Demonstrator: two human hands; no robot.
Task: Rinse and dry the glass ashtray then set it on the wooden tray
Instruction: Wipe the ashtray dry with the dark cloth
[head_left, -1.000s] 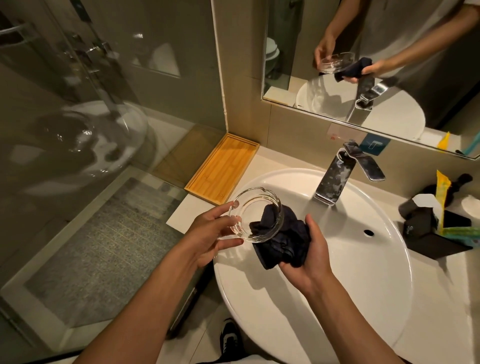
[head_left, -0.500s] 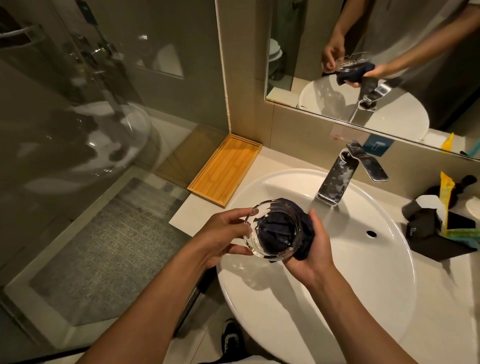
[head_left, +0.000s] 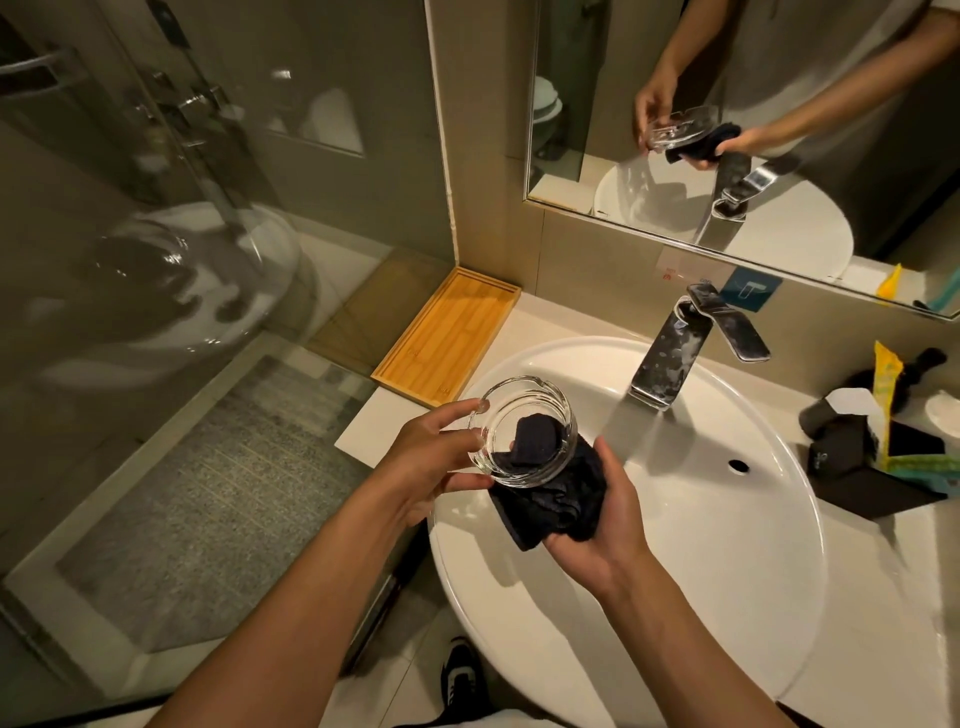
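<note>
— Glass fills the left of the frame: a shower wall (head_left: 156, 234), its edge meeting the white counter (head_left: 379, 431). What sits next?

— Toward the upper centre, the wooden tray (head_left: 447, 338) lies bare against the wall corner, just beside the basin (head_left: 727, 519).

— And the ashtray?

— Mid-frame, over the basin's left rim: the left hand (head_left: 431, 457) grips the glass ashtray (head_left: 522, 431) by its rim, while the right hand (head_left: 602, 525) clutches a dark cloth (head_left: 550, 506) poked inside it. The tap (head_left: 670, 353) stands right of that.

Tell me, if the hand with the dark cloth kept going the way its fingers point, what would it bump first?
Probably the glass ashtray: the right hand already presses the cloth against it.
</note>
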